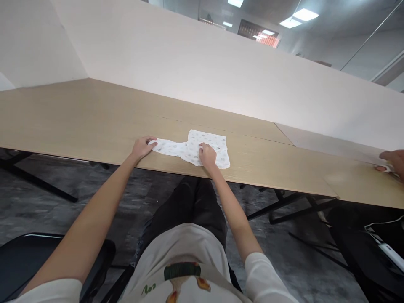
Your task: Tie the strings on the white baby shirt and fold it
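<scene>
"Partition, pale and tall, is seen behind what?"

"A long wood-toned worktop, by which a dark chair is placed at the lower left."

"And on the worktop?"

"A white cloth, dotted with small printed motifs, is laid near the front edge, ahead of the seated person. It is shaped as a broad block on the right, narrowed to a strip on the left."

"How are the hands placed?"

"The tip of the strip is met by the fingers and thumb of the left hand; whether it is pinched or merely touched cannot be told. The broad block is pressed upon near its lower edge by the right hand, its fingers curled inward; any grip on the fabric is hidden."

"How much has been done?"

"The cloth has been set down and, by all appearances, largely spread; the block is nearly flat. The strip is judged less even, with a wavy outline. No fold or stack is shown, and what is left cannot be settled from the layout alone."

"Anything smaller?"

"At the far right, a small ring-handled object is seen beside a co-worker's hand; its kind cannot be confirmed."
</scene>
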Demonstrator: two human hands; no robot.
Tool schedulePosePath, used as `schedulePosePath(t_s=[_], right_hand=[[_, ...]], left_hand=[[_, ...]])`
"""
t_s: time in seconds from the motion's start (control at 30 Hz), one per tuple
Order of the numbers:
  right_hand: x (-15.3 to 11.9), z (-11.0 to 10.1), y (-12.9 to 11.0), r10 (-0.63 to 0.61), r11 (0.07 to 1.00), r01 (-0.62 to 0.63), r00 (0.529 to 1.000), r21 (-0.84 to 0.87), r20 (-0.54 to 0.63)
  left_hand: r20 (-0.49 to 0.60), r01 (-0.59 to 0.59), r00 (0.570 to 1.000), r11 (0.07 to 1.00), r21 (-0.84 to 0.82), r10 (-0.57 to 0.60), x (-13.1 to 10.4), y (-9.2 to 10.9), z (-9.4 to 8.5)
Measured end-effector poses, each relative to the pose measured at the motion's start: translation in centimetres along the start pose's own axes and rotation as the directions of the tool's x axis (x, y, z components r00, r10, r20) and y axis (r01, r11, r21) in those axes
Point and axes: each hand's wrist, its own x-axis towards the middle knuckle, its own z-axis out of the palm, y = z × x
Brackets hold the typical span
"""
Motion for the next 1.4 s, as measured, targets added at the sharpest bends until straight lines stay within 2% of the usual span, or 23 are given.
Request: schedulePosePath(t_s=[0.1, 0.2, 0.27, 0.33, 0.37, 0.4, 0.47, 0.53, 0.6, 0.67, 0.73, 0.8, 0.87, 0.93, 0.97, 1.0, 1.07, 1.13, 1.17, 1.2, 1.27, 1.33, 1.4], right_hand=[[-3.3, 0.6, -1.2, -0.035, 0.998, 0.038, 0.998, 0.059, -0.055], [-10.3, 2.7, -2.9, -0.131, 0.960, 0.150, 0.987, 0.234, -0.095], [-15.7, 5.1, -3.7, -0.192, 0.922, 0.180, 0.981, 0.344, 0.001], [-20.1, 7.9, -4.0, -0.222, 0.908, 0.133, 0.957, 0.396, 0.188], [-21.7, 9.1, -4.0, -0.227, 0.910, 0.097, 0.930, 0.404, 0.290], [-22.8, 10.3, -3.9, -0.260, 0.911, 0.090, 0.883, 0.403, 0.390], [-23.8, 11.8, -3.5, -0.277, 0.916, 0.071, 0.824, 0.395, 0.494], [-23.9, 12.4, -3.1, -0.272, 0.915, 0.058, 0.822, 0.400, 0.501], [-23.7, 12.4, -2.9, -0.262, 0.913, 0.052, 0.834, 0.404, 0.485], [-23.7, 12.2, -2.8, -0.258, 0.916, 0.050, 0.834, 0.399, 0.487], [-23.7, 12.0, -2.7, -0.251, 0.916, 0.041, 0.835, 0.399, 0.491], [-23.9, 12.1, -2.7, -0.244, 0.913, 0.026, 0.835, 0.407, 0.494], [-24.0, 12.3, -2.8, -0.238, 0.911, 0.010, 0.829, 0.413, 0.505], [-23.9, 12.4, -2.8, -0.231, 0.906, -0.014, 0.820, 0.423, 0.523], [-23.8, 12.2, -2.7, -0.226, 0.899, -0.029, 0.823, 0.437, 0.520], [-23.5, 11.8, -2.4, -0.221, 0.886, -0.042, 0.838, 0.462, 0.499], [-22.4, 10.2, -1.0, -0.186, 0.840, -0.052, 0.907, 0.540, 0.377], [-20.5, 7.5, 1.5, -0.086, 0.796, -0.021, 0.985, 0.604, 0.148], [-19.3, 5.9, 3.2, -0.020, 0.795, -0.001, 0.999, 0.606, 0.028], [-18.0, 4.2, 4.9, 0.056, 0.813, 0.013, 0.993, 0.582, -0.100], [-15.1, 1.1, 8.4, 0.161, 0.875, -0.003, 0.945, 0.484, -0.286], [-12.4, -1.1, 11.1, 0.132, 0.934, -0.012, 0.940, 0.356, -0.314], [-10.1, -2.2, 12.7, 0.035, 0.974, 0.025, 0.965, 0.223, -0.261]], left_hand=[[-0.008, 0.016, 1.000, 1.000, -0.007, -0.016, -0.2, -0.1, -0.1], [-0.071, 0.029, 0.997, 0.999, -0.031, -0.032, -0.4, 0.4, -0.2], [-0.146, 0.024, 0.989, 0.998, -0.057, -0.032, -0.4, 1.6, 0.0], [-0.221, -0.003, 0.975, 0.995, -0.096, -0.018, -0.5, 3.8, 0.6], [-0.243, -0.028, 0.970, 0.992, -0.120, -0.002, -0.5, 5.3, 1.1], [-0.262, -0.060, 0.965, 0.988, -0.142, 0.021, -0.6, 7.0, 1.9], [-0.245, -0.169, 0.962, 0.968, -0.184, 0.122, -0.9, 10.7, 3.8], [-0.185, -0.286, 0.951, 0.932, -0.224, 0.248, -1.5, 14.3, 6.3], [-0.103, -0.336, 0.942, 0.911, -0.238, 0.320, -2.4, 17.3, 9.0], [-0.023, -0.337, 0.940, 0.915, -0.220, 0.340, -3.3, 19.2, 11.5], [0.060, -0.327, 0.938, 0.929, -0.176, 0.341, -4.3, 20.2, 13.5], [0.173, -0.352, 0.911, 0.925, -0.144, 0.374, -5.3, 20.2, 14.7], [0.284, -0.439, 0.836, 0.883, -0.164, 0.469, -6.1, 19.6, 14.9], [0.304, -0.526, 0.762, 0.821, -0.221, 0.571, -6.7, 18.5, 14.1], [0.274, -0.551, 0.750, 0.798, -0.244, 0.602, -6.8, 17.8, 13.3], [0.226, -0.559, 0.759, 0.789, -0.254, 0.610, -6.8, 16.9, 12.4], [0.137, -0.544, 0.802, 0.805, -0.235, 0.582, -6.6, 14.9, 10.3], [0.113, -0.535, 0.824, 0.828, -0.168, 0.555, -6.3, 12.6, 8.3], [0.127, -0.544, 0.820, 0.829, -0.129, 0.558, -6.3, 11.5, 7.5], [0.143, -0.557, 0.812, 0.825, -0.095, 0.565, -6.3, 10.4, 6.8], [0.174, -0.583, 0.796, 0.811, -0.038, 0.580, -6.4, 8.8, 6.0], [0.193, -0.597, 0.789, 0.802, 0.015, 0.584, -6.7, 7.9, 5.7], [0.213, -0.607, 0.784, 0.792, 0.069, 0.583, -6.9, 7.8, 5.9]])
